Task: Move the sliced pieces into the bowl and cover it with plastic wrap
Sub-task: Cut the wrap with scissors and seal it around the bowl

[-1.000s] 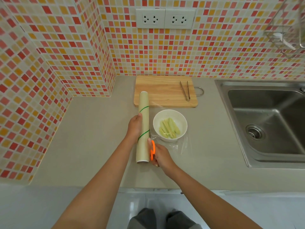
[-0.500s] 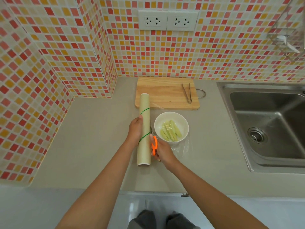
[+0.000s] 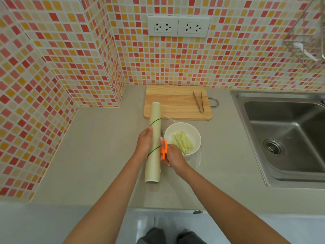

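Head view, fig. legend. My left hand presses on the plastic wrap roll, fingers wrapped partway round its left side, pinning it to the counter. My right hand is clamped on the orange-handled scissors, fingers thru the loops; blades point away from me along the roll's right edge, between roll and bowl.

Change vs. 1 s ago: right hand w/ scissors has advanced up along the roll, from near the roll's near third to about its middle, level w/ the bowl. Roll, bowl and left hand have hardly shifted. Judgement: the cut thru the pulled-out film is roughly half done; the sheet is already drawn over the bowl and drapes onto the counter on its near right side. Transfer step looks complete, since the sliced pieces lie inside the bowl and none show on the cutting board. Remaining, as I judge it: finish the cut, then press film down round the rim.

Counts: 1 roll; 1 pr scissors; 1 white bowl; pale green slices, several, exact no. unclear under film; 1 wooden board w/ wire loop; 1 pr metal tongs lying on the board's right part; 1 steel sink; 2 wall sockets; 1 wire rack, upper right.
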Demonstrator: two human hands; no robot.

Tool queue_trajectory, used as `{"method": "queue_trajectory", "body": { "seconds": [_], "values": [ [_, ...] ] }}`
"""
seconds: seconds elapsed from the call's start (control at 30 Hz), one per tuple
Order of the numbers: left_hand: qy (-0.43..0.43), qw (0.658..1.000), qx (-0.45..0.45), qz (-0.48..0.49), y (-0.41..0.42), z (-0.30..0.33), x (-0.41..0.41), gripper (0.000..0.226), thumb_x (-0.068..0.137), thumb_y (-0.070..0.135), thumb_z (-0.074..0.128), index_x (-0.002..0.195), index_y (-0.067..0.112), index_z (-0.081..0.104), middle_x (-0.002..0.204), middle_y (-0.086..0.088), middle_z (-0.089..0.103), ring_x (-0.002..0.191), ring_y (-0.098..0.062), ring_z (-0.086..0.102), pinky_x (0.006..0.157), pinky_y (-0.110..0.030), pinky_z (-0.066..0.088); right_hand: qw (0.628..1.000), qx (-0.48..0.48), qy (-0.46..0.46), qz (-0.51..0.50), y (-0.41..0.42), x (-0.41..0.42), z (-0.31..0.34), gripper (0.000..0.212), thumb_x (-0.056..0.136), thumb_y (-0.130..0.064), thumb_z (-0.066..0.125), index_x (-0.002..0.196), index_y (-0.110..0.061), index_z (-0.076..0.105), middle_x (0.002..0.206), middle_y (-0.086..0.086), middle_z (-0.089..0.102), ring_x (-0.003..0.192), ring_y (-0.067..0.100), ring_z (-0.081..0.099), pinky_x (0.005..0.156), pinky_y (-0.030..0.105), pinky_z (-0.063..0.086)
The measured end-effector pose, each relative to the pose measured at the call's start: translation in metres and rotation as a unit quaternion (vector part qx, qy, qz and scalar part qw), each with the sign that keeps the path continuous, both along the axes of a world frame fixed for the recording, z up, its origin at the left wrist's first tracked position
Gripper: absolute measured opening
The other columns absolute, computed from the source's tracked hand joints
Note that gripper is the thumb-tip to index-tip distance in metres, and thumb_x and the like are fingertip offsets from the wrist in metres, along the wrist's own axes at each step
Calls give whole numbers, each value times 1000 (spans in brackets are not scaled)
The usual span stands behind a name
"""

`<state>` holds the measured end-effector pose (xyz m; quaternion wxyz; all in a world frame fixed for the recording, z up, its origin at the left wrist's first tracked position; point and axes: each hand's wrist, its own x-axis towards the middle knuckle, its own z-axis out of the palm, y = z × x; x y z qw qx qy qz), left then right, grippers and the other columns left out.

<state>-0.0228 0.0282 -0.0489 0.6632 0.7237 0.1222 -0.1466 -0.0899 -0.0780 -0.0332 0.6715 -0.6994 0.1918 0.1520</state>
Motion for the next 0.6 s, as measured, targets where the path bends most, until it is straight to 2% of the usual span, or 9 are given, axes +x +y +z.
{"method": "queue_trajectory", "body": {
  "seconds": [0.17, 0.3, 0.37, 0.47, 0.6],
  "values": [
    [-9, 1000, 5, 10, -1, 1, -2, 35, 102, 26, 33, 81, 9, 54, 83, -16, 57, 78, -24, 55, 73, -34, 43, 1000, -2, 8, -10, -2, 9, 2, 54, 93, -49, 51, 57, -10, 45, 49, 4, 47, 26, 6, 35, 35, 16, 27],
    [-10, 1000, 5, 6, 0, 2, -2, 39, 102, 27, 32, 77, 11, 57, 77, -11, 62, 69, -24, 57, 67, -32, 46, 999, -26, 28, -7, -2, 16, 3, 61, 91, -57, 48, 53, -10, 47, 30, -5, 45, 23, 6, 36, 35, 15, 27],
    [-7, 1000, 0, 3, 1, 3, -3, 40, 102, 28, 32, 76, 12, 59, 76, -9, 63, 68, -23, 58, 65, -31, 46, 999, -25, 29, -6, -2, 21, 4, 61, 91, -57, 48, 54, -9, 48, 32, -4, 46, 23, 6, 37, 36, 16, 28],
    [-5, 1000, -1, 1, 1, 3, -2, 39, 102, 28, 32, 82, 9, 60, 77, -11, 63, 68, -24, 59, 64, -31, 46, 1000, -14, 18, -15, -3, 27, 6, 56, 92, -53, 50, 56, -9, 47, 47, 4, 49, 23, 5, 36, 35, 17, 28],
    [-8, 1000, 2, -13, 2, 5, -4, 41, 101, 27, 31, 85, 6, 62, 75, -13, 65, 68, -25, 59, 69, -33, 47, 999, -10, 37, -28, -4, 37, 11, 57, 90, -55, 53, 55, -10, 49, 40, 0, 49, 24, 7, 37, 34, 16, 26]
  ]
}}
